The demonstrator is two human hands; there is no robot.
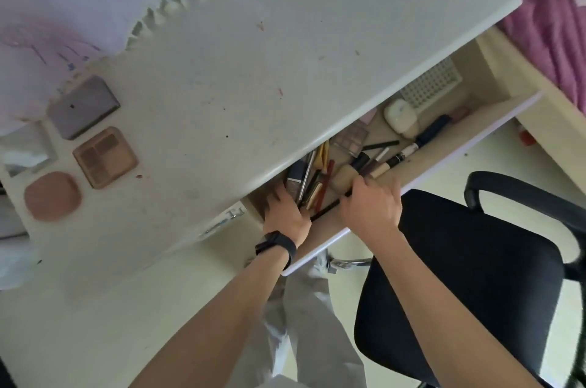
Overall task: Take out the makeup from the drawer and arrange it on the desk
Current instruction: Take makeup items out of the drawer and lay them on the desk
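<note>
Head view, looking down over both forearms into the open drawer [444,154] below the desk [253,70].

- Right hand [371,208]: fingers curled down at the drawer's front wall. They appear to pinch the near end of a thin black stick [328,208], a liner or brush handle, which runs from that hand back toward the left wrist. The contact point is hidden under the knuckles, so this is my reading of the grip.
- Left hand [287,211], with a watch on the wrist: fingers reach forward, fairly straight, into the drawer's left end. The tips are just beside a dark bottle [296,177] and a bundle of pencils [317,184]. I see no closed grip there.
- Makeup in the drawer: the pencil bundle between the two hands, and tubes and brushes [385,164] just beyond the right fingertips. Further along lie a shadow palette [348,138] half under the desk edge and a dark mascara-like tube [434,129].
- Already on the desk, far left, well apart from both hands: grey palette [84,107], brown palette [106,156], pink compact [52,196].

Judgement on the step: the hands are picking slim items out of the clutter.
- Lift the stick clear along its own length so it does not drag the pencils with it.
- Keep knuckles low under the desk's overhang.
- Let the left hand gather the pencils as one bunch rather than singly.
- Set them beside the compacts, in a row.
</note>
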